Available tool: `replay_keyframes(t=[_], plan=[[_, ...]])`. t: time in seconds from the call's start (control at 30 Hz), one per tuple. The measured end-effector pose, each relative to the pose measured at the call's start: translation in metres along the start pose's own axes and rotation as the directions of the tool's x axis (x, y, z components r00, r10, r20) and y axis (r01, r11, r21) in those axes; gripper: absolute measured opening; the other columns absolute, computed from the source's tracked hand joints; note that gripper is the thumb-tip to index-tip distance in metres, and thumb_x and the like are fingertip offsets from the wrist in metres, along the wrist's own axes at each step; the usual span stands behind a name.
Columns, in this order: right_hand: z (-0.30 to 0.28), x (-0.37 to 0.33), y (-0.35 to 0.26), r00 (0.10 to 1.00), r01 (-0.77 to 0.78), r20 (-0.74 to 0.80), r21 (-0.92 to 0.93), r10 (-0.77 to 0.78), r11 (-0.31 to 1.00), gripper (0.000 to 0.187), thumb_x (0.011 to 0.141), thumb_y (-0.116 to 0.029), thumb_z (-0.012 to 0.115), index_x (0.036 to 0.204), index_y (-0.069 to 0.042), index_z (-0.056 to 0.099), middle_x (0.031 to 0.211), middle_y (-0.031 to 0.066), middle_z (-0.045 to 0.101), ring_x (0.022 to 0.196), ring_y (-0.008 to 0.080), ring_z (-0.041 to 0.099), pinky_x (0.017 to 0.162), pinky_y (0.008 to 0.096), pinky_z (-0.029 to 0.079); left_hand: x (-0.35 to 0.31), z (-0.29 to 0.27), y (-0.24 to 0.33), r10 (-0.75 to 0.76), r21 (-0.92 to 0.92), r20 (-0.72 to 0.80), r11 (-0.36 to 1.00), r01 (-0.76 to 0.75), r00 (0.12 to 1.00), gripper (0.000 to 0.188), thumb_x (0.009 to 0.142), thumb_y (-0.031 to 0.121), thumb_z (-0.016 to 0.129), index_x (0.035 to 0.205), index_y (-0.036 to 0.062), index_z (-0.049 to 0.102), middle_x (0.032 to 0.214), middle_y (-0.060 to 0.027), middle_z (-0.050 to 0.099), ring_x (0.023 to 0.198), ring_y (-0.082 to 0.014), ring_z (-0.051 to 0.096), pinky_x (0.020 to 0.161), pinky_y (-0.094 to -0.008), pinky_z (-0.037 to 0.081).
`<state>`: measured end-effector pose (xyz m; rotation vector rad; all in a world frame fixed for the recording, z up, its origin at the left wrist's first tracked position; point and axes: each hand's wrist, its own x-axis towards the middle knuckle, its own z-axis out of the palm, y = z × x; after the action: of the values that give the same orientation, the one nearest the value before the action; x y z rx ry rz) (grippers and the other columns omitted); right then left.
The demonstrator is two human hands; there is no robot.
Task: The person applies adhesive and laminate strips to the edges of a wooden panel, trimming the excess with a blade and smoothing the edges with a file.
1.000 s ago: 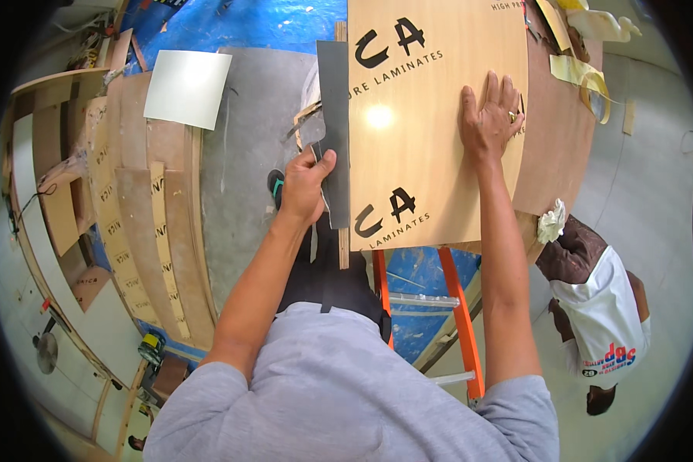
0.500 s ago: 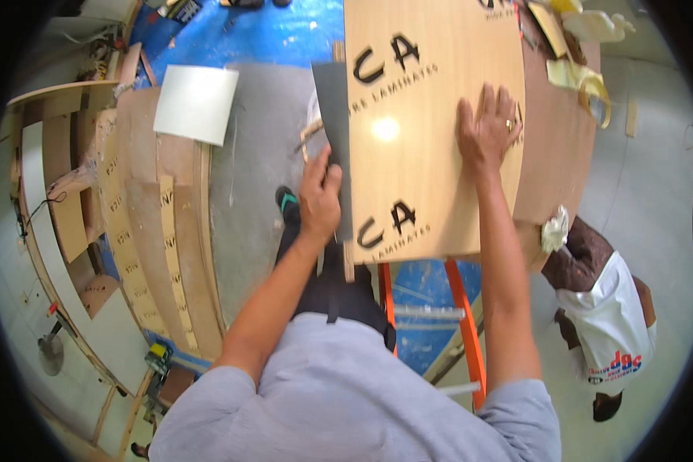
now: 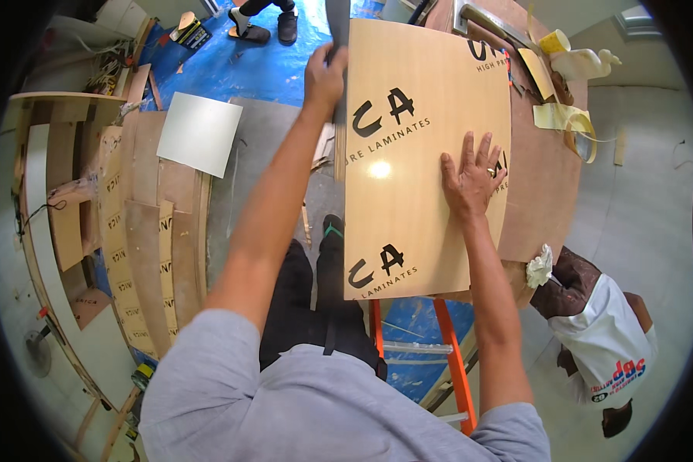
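Observation:
A pale yellow laminate sheet (image 3: 408,200) with black printing lies on a brown workbench in front of me. My right hand (image 3: 473,181) rests palm down on its right part, with the fingers spread. At the sheet's far left edge, my left hand (image 3: 325,77) is closed round a long, flat, dark grey strip (image 3: 338,23). The strip runs along that edge and is partly blurred; its exact kind I cannot make out.
The brown workbench (image 3: 543,185) bears a pale yellow ring-like strip (image 3: 585,145) and a metal tool (image 3: 489,23). An orange ladder (image 3: 456,358) stands beneath. A person in a white shirt (image 3: 604,331) bends at right; another's feet (image 3: 266,27) show at the top. A white sheet (image 3: 200,132) lies left.
My left hand has moved away from me along the sheet's left edge with the dark strip. My right hand stays flat on the sheet. Another person's feet show more fully at the top.

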<state>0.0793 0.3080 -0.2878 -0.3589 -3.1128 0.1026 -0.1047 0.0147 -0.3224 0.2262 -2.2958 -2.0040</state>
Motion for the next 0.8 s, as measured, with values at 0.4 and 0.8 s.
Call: replay_keyframes(t=[0.4, 0.8], plan=[[0.002, -0.001, 0.017, 0.999, 0.029, 0.021, 0.008, -0.029, 1.000, 0.082, 0.098, -0.070, 0.051, 0.163, -0.021, 0.043, 0.176, 0.0162, 0.019, 0.162, 0.0443, 0.010, 0.123, 0.0720, 0.001, -0.266, -0.036, 0.000, -0.222, -0.138, 0.062, 0.964, 0.229, 0.973, 0.039, 0.100, 0.018, 0.069, 0.130, -0.0044, 0.057, 0.125, -0.0156, 0.062, 0.118, -0.0246, 0.061, 0.105, -0.0387, 0.048], [-0.008, 0.012, 0.007, 0.995, -0.038, -0.091, 0.035, 0.041, 0.999, 0.066, 0.096, -0.056, 0.061, 0.149, -0.016, 0.058, 0.164, 0.0184, 0.040, 0.154, 0.0432, 0.028, 0.121, 0.0707, 0.013, 0.054, -0.001, -0.020, -0.167, -0.334, 0.033, 0.927, 0.168, 0.985, 0.048, 0.094, 0.029, 0.076, 0.125, -0.0049, 0.065, 0.104, -0.0118, 0.071, 0.084, -0.0150, 0.066, 0.073, -0.0306, 0.054]])
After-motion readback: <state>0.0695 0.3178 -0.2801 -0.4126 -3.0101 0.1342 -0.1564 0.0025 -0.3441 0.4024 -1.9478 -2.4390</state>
